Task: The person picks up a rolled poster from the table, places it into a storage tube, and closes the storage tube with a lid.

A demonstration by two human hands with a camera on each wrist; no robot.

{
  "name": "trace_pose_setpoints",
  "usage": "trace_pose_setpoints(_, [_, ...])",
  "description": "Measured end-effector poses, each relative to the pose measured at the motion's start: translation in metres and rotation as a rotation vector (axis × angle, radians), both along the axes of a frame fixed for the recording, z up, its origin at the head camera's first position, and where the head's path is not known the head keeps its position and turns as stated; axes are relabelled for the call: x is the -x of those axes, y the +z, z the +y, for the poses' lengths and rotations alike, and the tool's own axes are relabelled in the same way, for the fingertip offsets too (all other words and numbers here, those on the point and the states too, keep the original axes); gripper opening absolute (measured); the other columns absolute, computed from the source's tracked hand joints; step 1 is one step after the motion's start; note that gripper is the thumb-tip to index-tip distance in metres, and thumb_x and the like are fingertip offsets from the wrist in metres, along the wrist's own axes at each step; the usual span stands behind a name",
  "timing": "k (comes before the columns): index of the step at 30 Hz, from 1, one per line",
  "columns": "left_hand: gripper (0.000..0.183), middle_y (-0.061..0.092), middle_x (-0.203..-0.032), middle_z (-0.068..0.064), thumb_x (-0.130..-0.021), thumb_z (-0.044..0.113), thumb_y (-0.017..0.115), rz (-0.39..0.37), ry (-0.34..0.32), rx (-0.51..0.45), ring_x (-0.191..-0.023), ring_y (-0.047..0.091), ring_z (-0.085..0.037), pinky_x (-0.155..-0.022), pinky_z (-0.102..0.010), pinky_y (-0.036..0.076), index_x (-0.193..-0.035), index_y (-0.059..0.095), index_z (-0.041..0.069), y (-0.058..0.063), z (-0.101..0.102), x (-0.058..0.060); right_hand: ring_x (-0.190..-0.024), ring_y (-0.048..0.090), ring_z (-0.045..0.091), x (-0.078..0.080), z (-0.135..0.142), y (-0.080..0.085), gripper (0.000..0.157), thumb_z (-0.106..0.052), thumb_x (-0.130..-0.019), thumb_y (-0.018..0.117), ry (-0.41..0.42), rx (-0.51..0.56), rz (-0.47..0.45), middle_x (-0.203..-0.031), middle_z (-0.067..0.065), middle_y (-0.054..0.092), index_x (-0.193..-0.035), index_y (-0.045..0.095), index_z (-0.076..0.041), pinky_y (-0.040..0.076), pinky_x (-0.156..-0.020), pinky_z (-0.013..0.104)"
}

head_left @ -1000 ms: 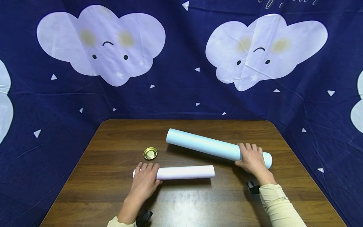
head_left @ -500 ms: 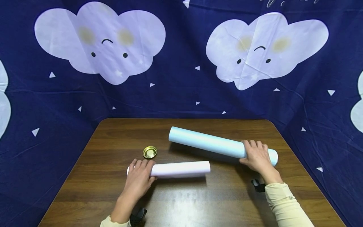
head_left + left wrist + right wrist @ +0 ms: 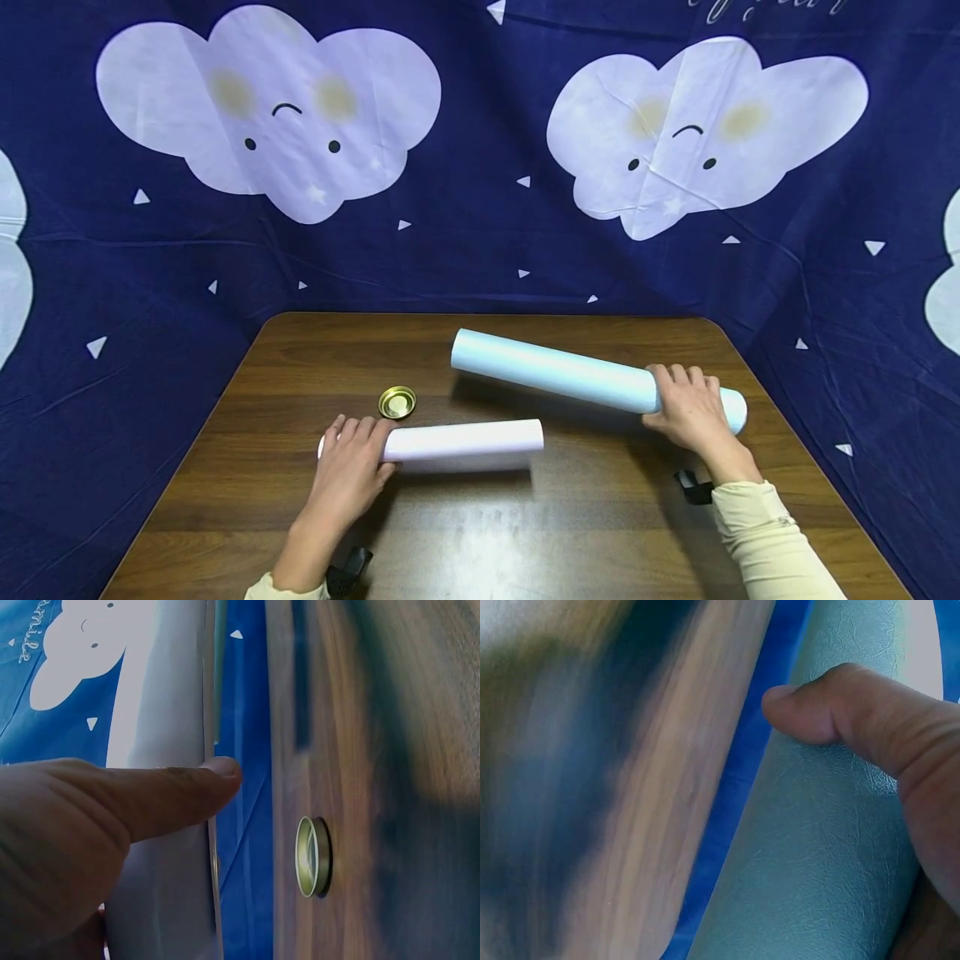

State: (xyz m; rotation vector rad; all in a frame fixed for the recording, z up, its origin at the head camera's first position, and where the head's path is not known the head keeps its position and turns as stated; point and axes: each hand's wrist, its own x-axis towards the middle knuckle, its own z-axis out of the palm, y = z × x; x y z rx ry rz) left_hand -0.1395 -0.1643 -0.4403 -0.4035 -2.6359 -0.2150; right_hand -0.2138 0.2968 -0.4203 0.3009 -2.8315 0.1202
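Observation:
My left hand (image 3: 347,468) grips a white paper roll (image 3: 465,440) near its left end, and the roll reaches out to the right. In the left wrist view my thumb lies across the white roll (image 3: 169,892). Farther right, my right hand (image 3: 690,408) holds a longer, thicker light blue roll (image 3: 555,369) near its right end, its far end slanting up to the left. The right wrist view shows fine wrinkled texture on the blue roll (image 3: 817,847), with my thumb over it. Shadows fall on the table below both rolls.
A small gold jar lid (image 3: 397,403) lies hollow side up on the wooden table (image 3: 480,533), just beyond my left hand and the white roll. Behind the table hangs a dark blue cloth (image 3: 480,250) with printed clouds.
My left hand has moved left and slightly farther from me with the white roll. My right hand has shifted right and slightly farther away with the blue roll. The lid stays put.

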Motion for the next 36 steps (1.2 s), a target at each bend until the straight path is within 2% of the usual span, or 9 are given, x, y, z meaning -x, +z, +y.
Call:
trace_pose_setpoints(11, [0.050, 0.065, -0.093, -0.010, -0.059, 0.016, 0.085, -0.004, 0.003, -0.008, -0.094, 0.059, -0.032, -0.097, -0.054, 0.037, -0.102, 0.061, 0.009, 0.008, -0.010, 0.000, -0.095, 0.049, 0.047, 0.000, 0.009, 0.009, 0.073, -0.025, -0.056, 0.084, 0.011, -0.007, 0.053, -0.100, 0.024, 0.059, -0.118, 0.051, -0.004, 0.033, -0.076, 0.056])
trace_pose_setpoints(18, [0.049, 0.065, -0.094, -0.011, -0.060, 0.017, 0.085, -0.002, 0.013, -0.009, -0.096, 0.059, -0.034, -0.090, -0.051, 0.038, -0.103, 0.061, 0.011, 0.011, -0.018, 0.001, -0.093, 0.048, 0.045, -0.002, 0.013, 0.017, 0.072, -0.024, -0.055, 0.084, 0.013, -0.006, 0.067, -0.099, 0.024, 0.059, -0.117, 0.050, -0.005, 0.032, -0.076, 0.055])
trace_pose_setpoints(29, [0.051, 0.066, -0.101, -0.014, -0.064, 0.015, 0.085, -0.071, 0.066, -0.013, -0.100, 0.059, -0.036, -0.091, -0.052, 0.037, -0.108, 0.061, 0.009, 0.022, -0.035, 0.000, -0.091, 0.048, 0.046, -0.003, 0.023, 0.025, 0.073, -0.024, -0.053, 0.083, 0.032, -0.002, 0.115, -0.098, 0.023, 0.060, -0.116, 0.051, -0.006, 0.031, -0.074, 0.055])
trace_pose_setpoints(36, [0.053, 0.066, -0.099, -0.016, -0.062, 0.014, 0.086, -0.050, 0.076, -0.023, -0.096, 0.058, -0.036, -0.088, -0.053, 0.037, -0.108, 0.060, 0.008, 0.029, -0.050, 0.000, -0.091, 0.048, 0.045, -0.004, 0.030, 0.029, 0.070, -0.022, -0.054, 0.080, 0.032, 0.005, 0.114, -0.099, 0.023, 0.059, -0.116, 0.051, -0.006, 0.030, -0.075, 0.056])
